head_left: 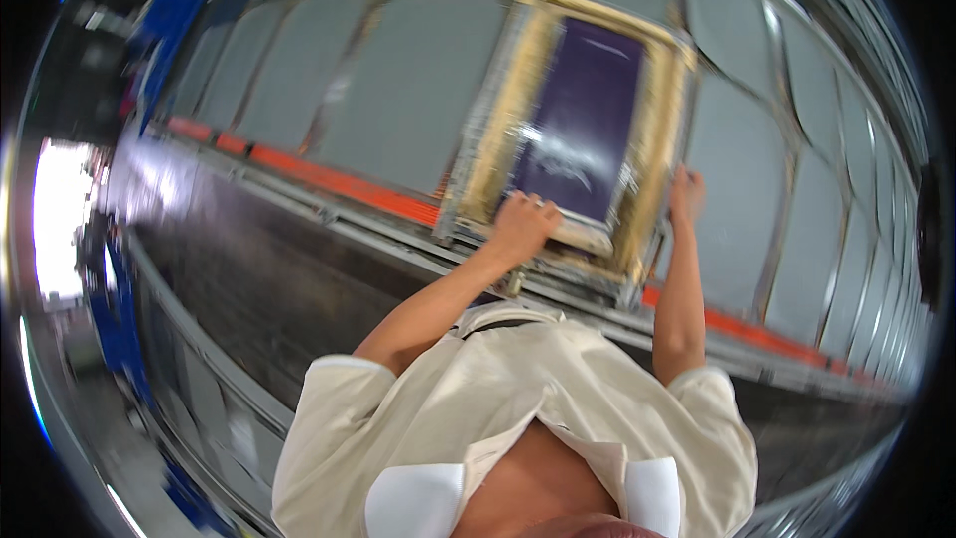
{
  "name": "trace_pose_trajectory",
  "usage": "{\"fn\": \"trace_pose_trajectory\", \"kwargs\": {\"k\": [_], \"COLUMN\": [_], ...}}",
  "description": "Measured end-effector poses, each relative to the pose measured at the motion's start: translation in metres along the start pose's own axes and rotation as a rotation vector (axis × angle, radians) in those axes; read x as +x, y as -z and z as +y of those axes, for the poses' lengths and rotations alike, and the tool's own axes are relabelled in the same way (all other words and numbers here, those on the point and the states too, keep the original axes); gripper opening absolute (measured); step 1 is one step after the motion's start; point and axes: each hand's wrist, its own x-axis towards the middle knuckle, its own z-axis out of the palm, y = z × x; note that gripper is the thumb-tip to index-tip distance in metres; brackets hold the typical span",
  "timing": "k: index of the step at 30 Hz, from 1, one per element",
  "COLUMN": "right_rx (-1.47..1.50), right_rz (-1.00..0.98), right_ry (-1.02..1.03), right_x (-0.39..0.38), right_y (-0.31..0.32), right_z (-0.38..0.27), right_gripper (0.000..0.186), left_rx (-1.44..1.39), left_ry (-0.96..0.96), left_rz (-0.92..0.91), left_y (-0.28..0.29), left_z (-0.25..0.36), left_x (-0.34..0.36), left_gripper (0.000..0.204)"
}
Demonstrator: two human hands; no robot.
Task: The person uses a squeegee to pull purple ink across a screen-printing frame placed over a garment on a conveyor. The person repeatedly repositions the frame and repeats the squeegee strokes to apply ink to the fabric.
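Grey panels (423,90) flank the frame (665,90), perhaps steadied by left hand (525,227) at its seven o'clock, right hand (687,197) at four, grips curled, hold unclear.

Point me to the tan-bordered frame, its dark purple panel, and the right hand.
Tan-bordered frame (663,120): head view, right side of its tan border.
Dark purple panel (586,115): head view, middle of its face.
Right hand (686,196): head view, middle of the hand.

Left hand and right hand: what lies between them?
In the head view, part of the purple panel and its yellowish right border lie between the left hand and the right hand.
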Motion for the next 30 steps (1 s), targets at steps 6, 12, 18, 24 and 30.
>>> {"fn": "trace_pose_trajectory", "kwargs": {"k": [6, 12, 18, 24, 30], "right_rx": [-0.031, -0.027, 0.147, 0.138, 0.013], "right_rz": [0.167, 0.079, 0.056, 0.05, 0.041], "right_ry": [0.169, 0.136, 0.15, 0.078, -0.001], "right_x": [0.012, -0.005, -0.073, -0.129, -0.141], "right_y": [0.025, 0.016, -0.118, -0.19, -0.197], "right_z": [0.002, -0.05, -0.147, -0.234, -0.256], "right_gripper": [0.029, 0.026, 0.029, 0.03, 0.03], "left_rx": [-0.071, -0.018, 0.053, -0.02, -0.048], "left_ry": [0.016, 0.068, 0.089, 0.058, 0.005], "left_rz": [0.077, 0.09, -0.005, 0.045, 0.061], "left_y": [0.011, 0.031, 0.086, 0.121, 0.1], "left_z": [-0.002, -0.021, -0.183, -0.265, -0.268], "left_x": [0.007, -0.019, -0.071, -0.149, -0.186], "left_gripper": [0.016, 0.014, 0.024, 0.031, 0.041]}}
